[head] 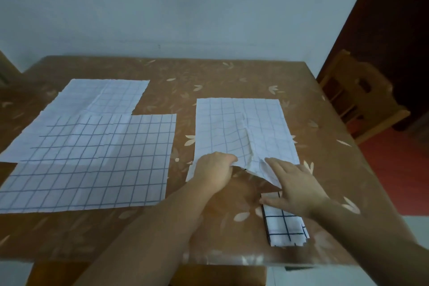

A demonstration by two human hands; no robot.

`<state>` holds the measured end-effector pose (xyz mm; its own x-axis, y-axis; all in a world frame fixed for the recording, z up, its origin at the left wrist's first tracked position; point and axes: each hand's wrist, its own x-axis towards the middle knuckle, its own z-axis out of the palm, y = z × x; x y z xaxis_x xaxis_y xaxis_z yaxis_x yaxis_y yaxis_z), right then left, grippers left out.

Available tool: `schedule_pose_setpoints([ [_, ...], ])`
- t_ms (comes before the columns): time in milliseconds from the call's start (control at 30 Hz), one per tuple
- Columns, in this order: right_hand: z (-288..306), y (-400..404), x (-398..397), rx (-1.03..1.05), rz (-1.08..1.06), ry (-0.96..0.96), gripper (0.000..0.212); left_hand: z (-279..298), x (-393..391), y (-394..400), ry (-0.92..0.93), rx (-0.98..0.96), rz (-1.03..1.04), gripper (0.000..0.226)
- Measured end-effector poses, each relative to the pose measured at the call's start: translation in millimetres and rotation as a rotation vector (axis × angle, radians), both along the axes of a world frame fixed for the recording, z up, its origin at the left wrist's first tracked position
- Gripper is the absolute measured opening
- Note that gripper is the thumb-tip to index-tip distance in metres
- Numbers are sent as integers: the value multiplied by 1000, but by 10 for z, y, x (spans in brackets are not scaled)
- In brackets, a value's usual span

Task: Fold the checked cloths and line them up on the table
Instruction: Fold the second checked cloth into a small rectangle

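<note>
A half-folded white checked cloth (241, 127) lies right of centre on the brown table (209, 76). My left hand (214, 170) grips its near edge and lifts it off the table. My right hand (294, 186) hovers with straight fingers over the cloth's near right corner. Under that hand, near the table's front edge, sits a small folded checked cloth (284, 227). On the left lie two flat unfolded checked cloths, a near one (92, 160) overlapping a far one (99, 97).
A wooden chair (357, 97) stands past the table's right edge beside a dark door (394, 30). A pale wall runs behind the table. Bare tabletop shows at the back and along the front edge.
</note>
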<state>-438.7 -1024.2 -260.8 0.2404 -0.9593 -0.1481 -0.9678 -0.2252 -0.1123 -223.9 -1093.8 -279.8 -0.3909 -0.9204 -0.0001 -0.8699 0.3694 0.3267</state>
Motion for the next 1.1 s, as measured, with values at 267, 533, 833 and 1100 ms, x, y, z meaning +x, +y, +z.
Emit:
schedule_pose_setpoints([
  [267,-123,-417,-833,-60,-9,98,10,37,-564,-46,-84,42,3,38],
  [533,30,-1007,-1947,-68,205,166,13,90,-1231,-164,-198,122,182,26],
  [833,547,-1403,-2476,394,97,265,18,632,-1330,-284,80,445,252,28],
  [1100,593,-1691,-2603,122,-239,-509,4,644,-1223,-225,772,443,618,12],
])
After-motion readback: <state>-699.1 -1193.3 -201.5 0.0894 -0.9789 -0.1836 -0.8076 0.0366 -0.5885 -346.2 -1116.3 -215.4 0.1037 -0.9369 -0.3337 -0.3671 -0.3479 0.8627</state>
